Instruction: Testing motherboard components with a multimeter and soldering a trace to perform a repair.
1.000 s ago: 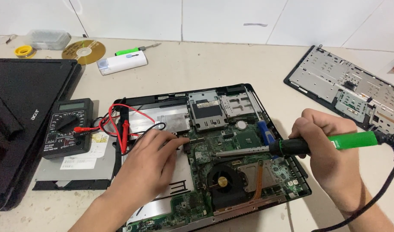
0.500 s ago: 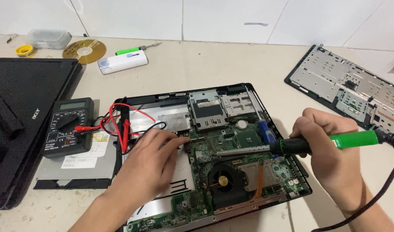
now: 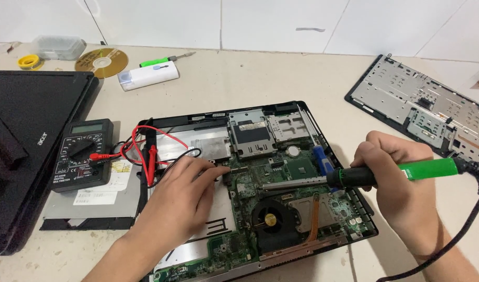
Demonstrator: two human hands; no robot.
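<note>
My right hand [image 3: 401, 193] is clenched around the green handle of the soldering iron [image 3: 354, 177], its metal shaft lying nearly level and pointing left across the opened laptop's motherboard [image 3: 281, 172]. The tip sits close to my left fingertips [image 3: 218, 169], near the small connector just left of the board's middle. My left hand [image 3: 182, 203] rests palm down on the bare metal plate, fingers pressed to the board; I cannot tell whether they pinch anything.

To do this well, I judge the iron wants a steady wrist, a light touch on the joint alone, and my left fingers kept just off the hot shaft — the cooling fan [image 3: 271, 222] and copper heat pipe lie right below it. The cord trails off to the right, clear of the board.

A black multimeter [image 3: 83, 154] sits left on the worktop [image 3: 260, 78], its red and black probe leads [image 3: 145, 151] draped over the chassis edge beside my left hand. A detached keyboard frame [image 3: 422, 104] lies well apart at upper right.
</note>
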